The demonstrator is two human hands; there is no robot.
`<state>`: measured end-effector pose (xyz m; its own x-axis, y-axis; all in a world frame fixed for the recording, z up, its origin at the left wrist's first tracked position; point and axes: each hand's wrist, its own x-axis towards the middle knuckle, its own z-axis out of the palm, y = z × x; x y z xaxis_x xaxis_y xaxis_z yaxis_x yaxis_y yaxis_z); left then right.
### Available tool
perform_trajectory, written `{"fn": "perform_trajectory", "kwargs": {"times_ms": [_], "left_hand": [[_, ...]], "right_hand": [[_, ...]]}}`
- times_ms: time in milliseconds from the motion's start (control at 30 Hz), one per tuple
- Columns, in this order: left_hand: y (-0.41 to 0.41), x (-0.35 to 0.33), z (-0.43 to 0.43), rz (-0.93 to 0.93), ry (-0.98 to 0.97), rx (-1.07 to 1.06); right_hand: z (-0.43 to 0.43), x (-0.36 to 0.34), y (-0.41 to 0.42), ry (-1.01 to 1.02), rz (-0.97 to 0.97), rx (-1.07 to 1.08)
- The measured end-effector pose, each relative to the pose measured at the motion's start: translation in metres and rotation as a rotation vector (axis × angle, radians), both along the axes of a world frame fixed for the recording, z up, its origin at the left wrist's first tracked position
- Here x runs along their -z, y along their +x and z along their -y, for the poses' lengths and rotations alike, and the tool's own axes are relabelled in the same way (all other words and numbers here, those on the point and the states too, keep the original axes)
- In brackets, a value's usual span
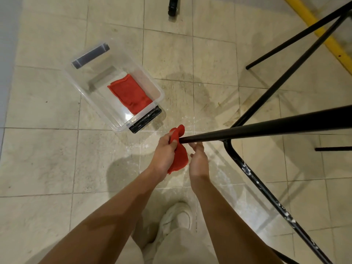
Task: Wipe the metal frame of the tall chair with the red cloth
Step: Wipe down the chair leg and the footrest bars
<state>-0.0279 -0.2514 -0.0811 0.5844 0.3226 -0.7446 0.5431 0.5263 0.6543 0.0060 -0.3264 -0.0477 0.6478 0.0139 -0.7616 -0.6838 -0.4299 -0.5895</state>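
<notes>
Mid-frame, the left hand (pixel 164 155) clutches the red cloth (pixel 178 149) around the end of a black chair leg (pixel 266 127), the right hand (pixel 198 161) loosely curled beside it; paint-flecked lower bars (pixel 266 195) look unwiped.

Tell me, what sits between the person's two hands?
In the head view, the red cloth hangs between the left hand and right hand, bunched around the black chair leg.
</notes>
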Motion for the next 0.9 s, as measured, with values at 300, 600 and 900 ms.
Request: {"fn": "perform_trajectory", "kwargs": {"times_ms": [300, 600, 900], "left_hand": [[0.002, -0.081, 0.001, 0.145, 0.185, 0.188], [-0.005, -0.139, -0.014, 0.154, 0.61, 0.591], [-0.006, -0.213, -0.008, 0.058, 0.276, 0.476]], "right_hand": [[0.003, -0.044, -0.019, 0.026, 0.051, -0.092], [0.02, -0.107, -0.039, 0.004, 0.239, -0.348], [0.039, -0.168, -0.045, 0.052, 0.463, -0.173]]}}
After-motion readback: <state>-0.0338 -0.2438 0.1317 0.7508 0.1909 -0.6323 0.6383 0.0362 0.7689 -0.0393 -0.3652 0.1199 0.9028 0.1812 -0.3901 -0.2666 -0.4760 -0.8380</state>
